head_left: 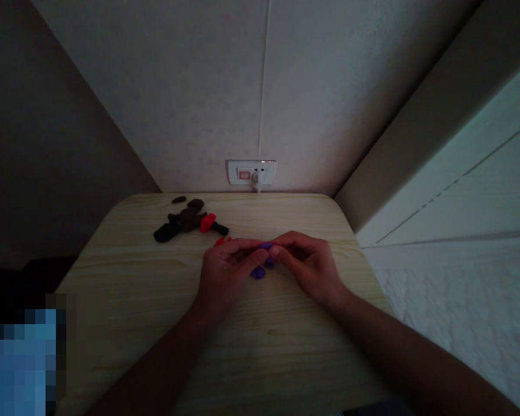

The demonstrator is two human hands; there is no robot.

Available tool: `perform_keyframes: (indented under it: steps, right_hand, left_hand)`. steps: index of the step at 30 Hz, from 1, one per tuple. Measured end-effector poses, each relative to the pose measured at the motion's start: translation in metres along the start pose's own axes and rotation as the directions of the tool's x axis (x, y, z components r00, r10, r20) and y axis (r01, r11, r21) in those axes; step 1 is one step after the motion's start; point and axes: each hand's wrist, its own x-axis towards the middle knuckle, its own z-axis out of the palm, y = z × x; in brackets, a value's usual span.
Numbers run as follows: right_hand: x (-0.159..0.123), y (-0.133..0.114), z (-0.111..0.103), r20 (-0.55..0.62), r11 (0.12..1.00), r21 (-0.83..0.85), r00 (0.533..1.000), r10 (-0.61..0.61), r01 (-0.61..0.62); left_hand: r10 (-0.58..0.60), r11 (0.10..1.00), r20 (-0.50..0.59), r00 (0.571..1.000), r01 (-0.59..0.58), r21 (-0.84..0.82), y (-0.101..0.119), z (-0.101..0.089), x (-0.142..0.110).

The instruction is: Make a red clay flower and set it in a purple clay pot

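Observation:
Over the middle of the wooden tabletop [164,323], my left hand [227,268] and my right hand [309,263] meet at the fingertips. Both are closed in a pinch on a small purple piece of what looks like modelling clay [267,247]. A separate purple lump [257,273] lies on the table just below my left thumb. Past my left fingers a red piece [222,241] shows in part. Further left lie dark brown lumps [191,219], a black piece [168,231] and a red piece [208,223] touching a short black piece [221,229].
A wall socket [251,172] with a white plug [257,181] in it sits just above the table's back edge. A pale cabinet or bed side [450,179] and a white quilted surface [468,300] are on the right. A blurred blue patch [21,364] covers the lower left.

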Motion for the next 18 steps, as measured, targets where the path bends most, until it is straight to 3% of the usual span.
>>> perform_keyframes:
  steps: [4,8,13,18]
  right_hand:
    - [0.0008,-0.001,-0.0023,-0.003,0.998,0.041,0.999,0.045,-0.045]
    - [0.0002,-0.0045,-0.003,-0.032,1.0,0.014,0.999,-0.024,0.024]
    - [0.0002,-0.0035,0.0001,-0.067,0.998,0.058,0.997,-0.022,0.026]
    - [0.001,0.0002,0.0005,0.009,1.0,0.028,1.0,0.0,0.0]
  left_hand:
    - [0.047,0.999,-0.061,0.997,-0.047,-0.008,0.0015,-0.0022,0.0004]
    - [0.041,0.997,-0.037,0.999,-0.043,-0.067,0.0008,-0.002,0.0009]
    - [-0.034,0.996,0.03,0.999,0.036,-0.079,0.0001,-0.0026,0.0015]
    - [-0.021,1.0,0.04,0.999,0.022,-0.009,0.0006,-0.0011,-0.0002]
